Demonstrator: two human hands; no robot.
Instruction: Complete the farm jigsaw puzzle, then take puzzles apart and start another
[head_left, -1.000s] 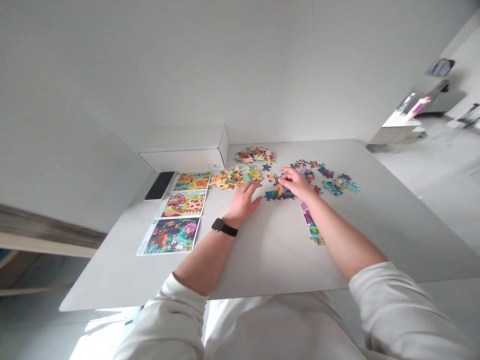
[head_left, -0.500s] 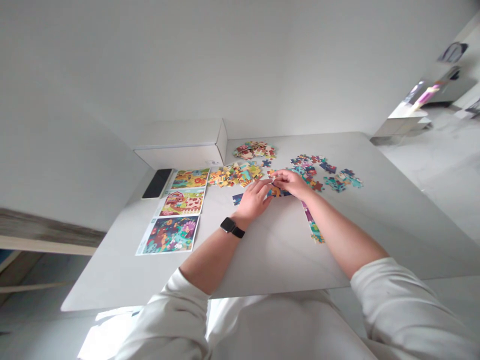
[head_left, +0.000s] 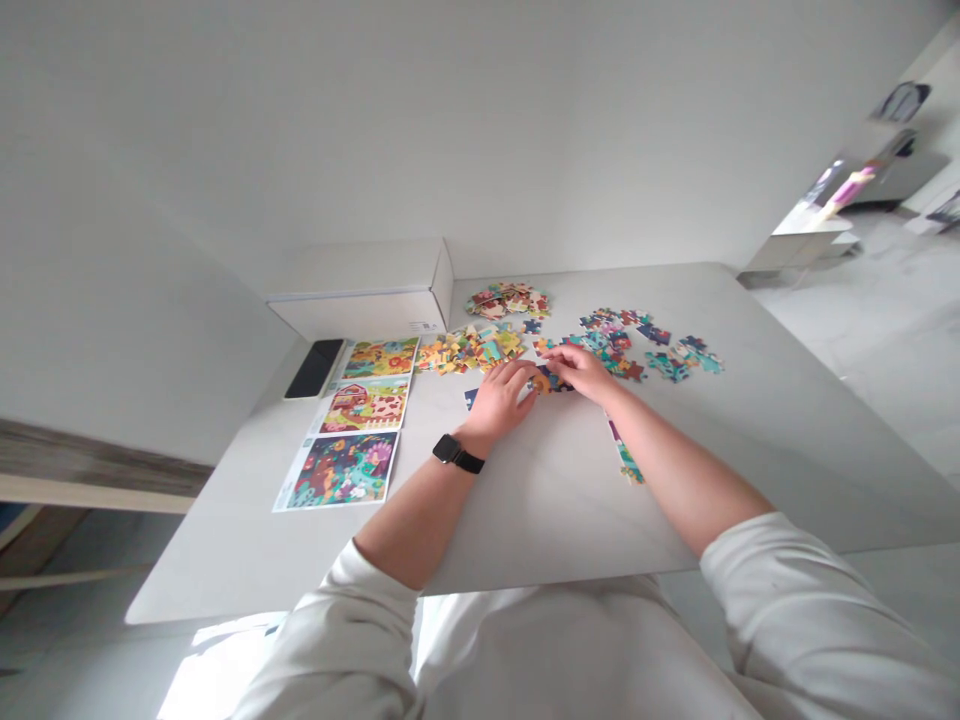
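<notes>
My left hand (head_left: 499, 398), with a black watch (head_left: 457, 453) on its wrist, lies on the white table (head_left: 540, 500). Its fingertips press on a small cluster of dark blue and orange puzzle pieces (head_left: 547, 381). My right hand (head_left: 583, 372) meets it from the right, fingers curled on the same cluster. A single dark blue piece (head_left: 469, 397) shows at the left edge of my left hand. A strip of joined pieces (head_left: 624, 458) lies partly hidden under my right forearm.
Loose pieces lie sorted in heaps behind my hands: a yellow-orange heap (head_left: 469, 352), a red-brown heap (head_left: 508, 300), a blue-red heap (head_left: 611, 335) and teal pieces (head_left: 684, 360). A sheet with three pictures (head_left: 351, 425), a black phone (head_left: 315, 368) and a white box (head_left: 367, 290) sit at the left.
My left hand has slid right from the yellow-orange heap to meet my right hand at the small cluster. The right hand has drawn slightly nearer. The single dark blue piece has appeared beside the left hand.
</notes>
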